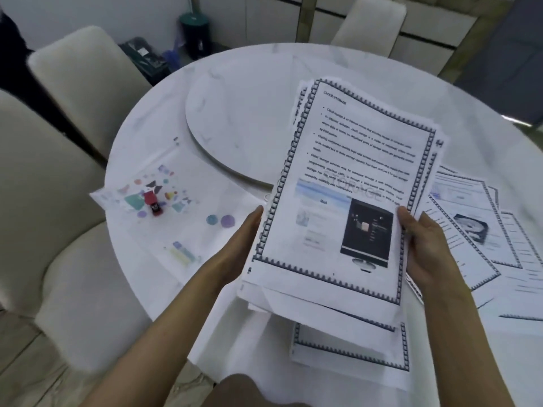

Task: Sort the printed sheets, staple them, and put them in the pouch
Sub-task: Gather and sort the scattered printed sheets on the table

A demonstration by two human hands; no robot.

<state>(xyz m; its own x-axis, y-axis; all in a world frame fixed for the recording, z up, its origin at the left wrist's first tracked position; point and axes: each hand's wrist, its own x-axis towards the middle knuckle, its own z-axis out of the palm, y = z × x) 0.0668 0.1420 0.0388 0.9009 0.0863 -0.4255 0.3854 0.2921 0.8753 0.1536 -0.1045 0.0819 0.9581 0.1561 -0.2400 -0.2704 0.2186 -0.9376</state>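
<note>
Fingers are clear of the red stapler (pixel 152 202) sitting on the patterned pouch (pixel 188 230) far left; the left hand (pixel 245 230) props, straight-fingered, the stack of printed sheets (pixel 338 186) raised over the table (pixel 293 63), the right hand (pixel 426 245) pinches its right edge, loose sheets (pixel 476 230) lie beyond. Sorting looks unfinished; next, square the edges.

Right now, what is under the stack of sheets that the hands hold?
A bordered sheet lies on the table below the stack. Only its lower part, with the bottom border, shows. The rest of it, and anything else beneath, is covered by the stack.
</note>
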